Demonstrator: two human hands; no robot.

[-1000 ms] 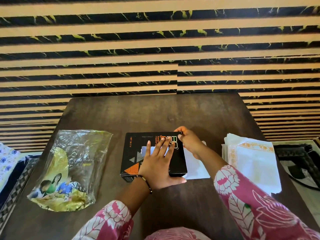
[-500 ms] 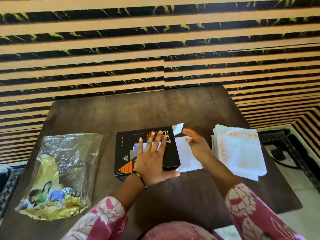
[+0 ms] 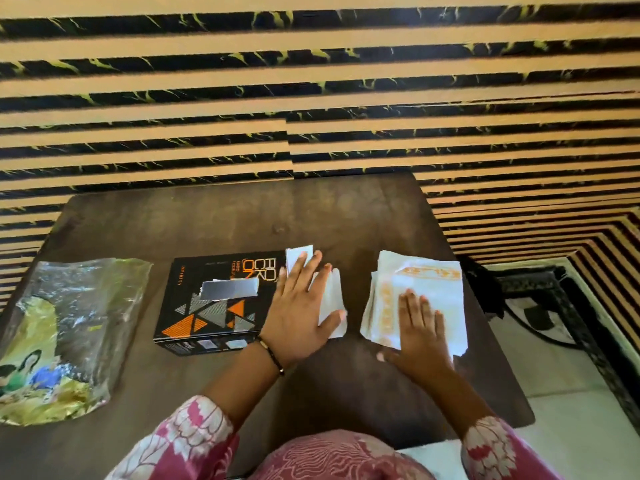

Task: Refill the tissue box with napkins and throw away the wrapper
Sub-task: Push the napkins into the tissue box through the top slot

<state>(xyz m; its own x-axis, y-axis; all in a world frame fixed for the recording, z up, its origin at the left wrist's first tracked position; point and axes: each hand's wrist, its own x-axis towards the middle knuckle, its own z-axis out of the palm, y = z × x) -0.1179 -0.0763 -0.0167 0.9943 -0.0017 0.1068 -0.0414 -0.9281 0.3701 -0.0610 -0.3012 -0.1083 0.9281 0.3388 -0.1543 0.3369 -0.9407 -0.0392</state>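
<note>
A black tissue box point(image 3: 211, 303) with orange and grey triangles lies flat on the dark table point(image 3: 207, 223), its top slot showing grey. My left hand point(image 3: 299, 310) rests flat, fingers spread, over the box's right end and the white napkins point(image 3: 332, 299) sticking out of that side. My right hand point(image 3: 420, 323) lies palm down on a loose stack of white napkins point(image 3: 433, 282) with orange print, to the right of the box. The empty clear-and-yellow plastic wrapper point(image 3: 65, 330) lies at the table's left edge.
A striped black-and-tan wall rises just behind the table. To the right, beyond the table edge, a black ornate frame or rack point(image 3: 540, 289) sits on the light floor point(image 3: 561, 393). My pink patterned sleeves fill the bottom of the view.
My left hand slid from the box top to its right end, onto the protruding napkins. My right hand left the box's far corner and came down on the napkin stack at the right.
</note>
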